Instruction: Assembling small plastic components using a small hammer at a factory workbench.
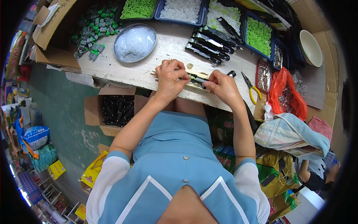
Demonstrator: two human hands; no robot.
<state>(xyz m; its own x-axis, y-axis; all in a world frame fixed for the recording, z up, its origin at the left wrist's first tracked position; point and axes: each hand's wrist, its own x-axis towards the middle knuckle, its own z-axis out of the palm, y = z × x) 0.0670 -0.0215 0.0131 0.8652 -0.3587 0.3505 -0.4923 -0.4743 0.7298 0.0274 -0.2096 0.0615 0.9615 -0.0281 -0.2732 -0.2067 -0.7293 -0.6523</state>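
At the table's front edge, both hands work on a slim black casing (201,79) with silvery and bright green parts in it. My left hand (171,76) is closed in a pinch over the casing's left end; what lies between its fingertips is hidden. Thumb and fingers of my right hand (223,85) grip the right end. A dark cylindrical tip (231,74) shows just beyond the right hand. Behind the hands lies a stack of similar long black casings (209,44). A cream-coloured strip (199,74) is partly visible behind the held casing.
Grey-and-green motor-like parts (95,35) lie at the back left near a metal dish (118,52) holding a whitish translucent mass. Blue trays (204,16) hold green and white pieces. Yellow-handled pliers (254,91), a red bag (286,89) and a red tray (257,76) are right.
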